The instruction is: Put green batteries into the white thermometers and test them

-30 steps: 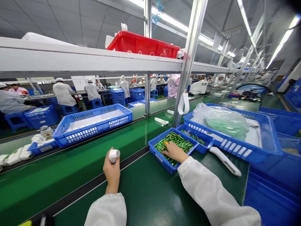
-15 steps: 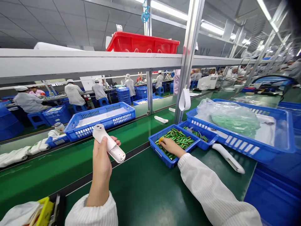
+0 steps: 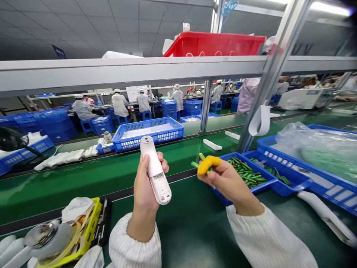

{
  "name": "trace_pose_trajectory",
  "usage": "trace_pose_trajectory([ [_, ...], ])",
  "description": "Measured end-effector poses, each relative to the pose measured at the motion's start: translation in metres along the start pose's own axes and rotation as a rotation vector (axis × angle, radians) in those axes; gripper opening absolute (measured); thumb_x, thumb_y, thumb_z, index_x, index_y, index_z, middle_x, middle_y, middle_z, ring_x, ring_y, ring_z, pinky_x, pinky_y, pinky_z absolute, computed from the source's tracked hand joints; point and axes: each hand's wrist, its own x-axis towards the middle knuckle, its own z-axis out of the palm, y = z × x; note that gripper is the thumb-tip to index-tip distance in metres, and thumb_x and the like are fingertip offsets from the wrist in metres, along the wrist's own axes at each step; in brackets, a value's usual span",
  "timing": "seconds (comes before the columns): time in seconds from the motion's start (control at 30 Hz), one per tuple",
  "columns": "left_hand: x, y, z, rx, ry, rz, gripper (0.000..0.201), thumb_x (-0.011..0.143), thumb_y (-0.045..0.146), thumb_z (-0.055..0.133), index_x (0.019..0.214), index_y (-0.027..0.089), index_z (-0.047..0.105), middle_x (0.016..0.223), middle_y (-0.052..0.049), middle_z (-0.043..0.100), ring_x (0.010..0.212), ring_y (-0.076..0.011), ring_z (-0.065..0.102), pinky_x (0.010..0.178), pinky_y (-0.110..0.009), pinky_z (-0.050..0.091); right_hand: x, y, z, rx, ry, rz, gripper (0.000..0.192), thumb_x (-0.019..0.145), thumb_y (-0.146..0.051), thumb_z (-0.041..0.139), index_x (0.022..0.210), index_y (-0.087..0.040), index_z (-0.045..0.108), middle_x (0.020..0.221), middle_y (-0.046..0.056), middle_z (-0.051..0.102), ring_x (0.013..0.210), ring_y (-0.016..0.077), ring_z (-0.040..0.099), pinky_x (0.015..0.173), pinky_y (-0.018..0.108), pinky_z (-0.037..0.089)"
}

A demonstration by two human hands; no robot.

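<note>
Green cylinders (image 3: 194, 164), at least two, sit pinched in the right hand (image 3: 228, 181) under a yellow finger cover (image 3: 209, 162), their free ends pointing left toward a white casing (image 3: 151, 158). The left hand (image 3: 145, 190) grips that casing, its long axis slanting from far left to near right, open recess (image 3: 161, 185) nearest the wearer. I see it above the bench (image 3: 192, 227), left of and apart from the right hand, which is near the blue tray (image 3: 221, 197).

The left hand (image 3: 146, 186) stands upright, fingers (image 3: 164, 162) curled round in a firm grip. The right hand (image 3: 227, 182) slants inward at similar height, pinching, one finger covered in yellow (image 3: 209, 163). Both wrists (image 3: 142, 225) show bare above white sleeves (image 3: 270, 238).
</note>
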Motion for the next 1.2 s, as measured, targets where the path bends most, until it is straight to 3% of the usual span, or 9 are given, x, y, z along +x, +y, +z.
trace_pose_trajectory([
  [0.13, -0.006, 0.002, 0.004, -0.034, 0.024, -0.009, 0.018, 0.091, 0.033, 0.051, 0.093, 0.015, 0.05, 0.084, -0.003, 0.051, 0.071, -0.0103, 0.051, 0.069, -0.02, 0.051, -0.002, -0.02, 0.052, -0.041, -0.158, -0.044, 0.033, 0.084, -0.053, 0.068, 0.087, -0.021, 0.07, 0.075, 0.001, 0.057, 0.066, 0.0115, 0.049, 0.063, 0.024, 0.042],
  [0.27, -0.012, 0.004, 0.007, -0.026, 0.03, 0.034, 0.016, 0.092, 0.032, 0.052, 0.097, 0.017, 0.05, 0.087, -0.002, 0.048, 0.073, -0.0106, 0.049, 0.069, -0.019, 0.048, -0.004, -0.021, 0.071, -0.325, -0.226, -0.028, 0.02, 0.098, -0.038, 0.054, 0.102, -0.026, 0.069, 0.09, 0.001, 0.063, 0.084, 0.0131, 0.057, 0.078, 0.023, 0.045],
  [0.4, -0.014, 0.004, 0.01, -0.004, -0.034, 0.077, 0.018, 0.091, 0.036, 0.053, 0.093, 0.018, 0.051, 0.084, -0.002, 0.046, 0.074, -0.0117, 0.048, 0.07, -0.021, 0.048, -0.005, -0.012, 0.076, -0.291, -0.05, 0.085, 0.018, 0.092, -0.04, 0.064, 0.096, -0.023, 0.065, 0.083, 0.0, 0.06, 0.074, 0.013, 0.054, 0.066, 0.023, 0.044],
  [0.57, -0.015, 0.002, 0.011, 0.08, -0.14, 0.242, 0.022, 0.091, 0.037, 0.056, 0.084, 0.016, 0.055, 0.08, -0.001, 0.047, 0.067, -0.0088, 0.044, 0.08, -0.023, 0.049, 0.003, 0.002, 0.08, -0.015, 0.044, 0.278, 0.047, 0.073, -0.057, 0.077, 0.089, -0.02, 0.054, 0.069, -0.004, 0.044, 0.061, 0.0098, 0.04, 0.055, 0.021, 0.037],
  [0.63, -0.015, 0.002, 0.011, 0.057, -0.107, 0.221, 0.021, 0.09, 0.036, 0.057, 0.084, 0.016, 0.055, 0.078, -0.001, 0.047, 0.069, -0.009, 0.047, 0.08, -0.023, 0.05, 0.008, 0.006, 0.08, 0.015, 0.039, 0.224, 0.045, 0.079, -0.059, 0.071, 0.089, -0.019, 0.053, 0.073, -0.003, 0.046, 0.064, 0.0101, 0.042, 0.059, 0.022, 0.039],
  [0.77, -0.015, 0.002, 0.013, -0.06, 0.04, 0.004, 0.033, 0.095, 0.041, 0.039, 0.083, 0.016, 0.056, 0.073, -0.003, 0.047, 0.076, -0.0137, 0.055, 0.071, -0.022, 0.052, 0.015, 0.007, 0.072, -0.06, 0.034, 0.079, 0.044, 0.097, -0.057, 0.046, 0.077, -0.018, 0.051, 0.067, -0.001, 0.044, 0.062, 0.0107, 0.041, 0.059, 0.024, 0.037],
  [0.9, -0.009, 0.001, 0.016, -0.042, 0.159, 0.052, 0.039, 0.098, 0.034, 0.027, 0.083, 0.016, 0.059, 0.079, -0.005, 0.052, 0.071, -0.0121, 0.055, 0.074, -0.023, 0.053, 0.012, 0.001, 0.058, -0.155, 0.016, 0.048, 0.047, 0.102, -0.049, 0.039, 0.066, -0.019, 0.045, 0.063, -0.001, 0.041, 0.057, 0.0113, 0.037, 0.054, 0.026, 0.033],
  [1.07, -0.007, -0.006, 0.014, -0.022, 0.141, 0.051, 0.033, 0.097, 0.031, 0.034, 0.086, 0.016, 0.062, 0.083, -0.005, 0.055, 0.075, -0.0125, 0.057, 0.077, -0.024, 0.053, 0.002, -0.004, 0.057, -0.134, 0.107, -0.007, 0.042, 0.103, -0.045, 0.037, 0.07, -0.021, 0.047, 0.064, -0.001, 0.039, 0.059, 0.0122, 0.038, 0.055, 0.025, 0.036],
  [1.2, -0.01, -0.011, 0.011, -0.024, 0.083, 0.049, 0.034, 0.097, 0.035, 0.038, 0.089, 0.014, 0.063, 0.085, -0.006, 0.058, 0.079, -0.0133, 0.059, 0.078, -0.024, 0.054, 0.001, -0.003, 0.065, -0.154, 0.192, -0.084, 0.019, 0.1, -0.041, 0.05, 0.097, -0.024, 0.058, 0.075, -0.001, 0.052, 0.065, 0.0107, 0.049, 0.06, 0.021, 0.045],
])
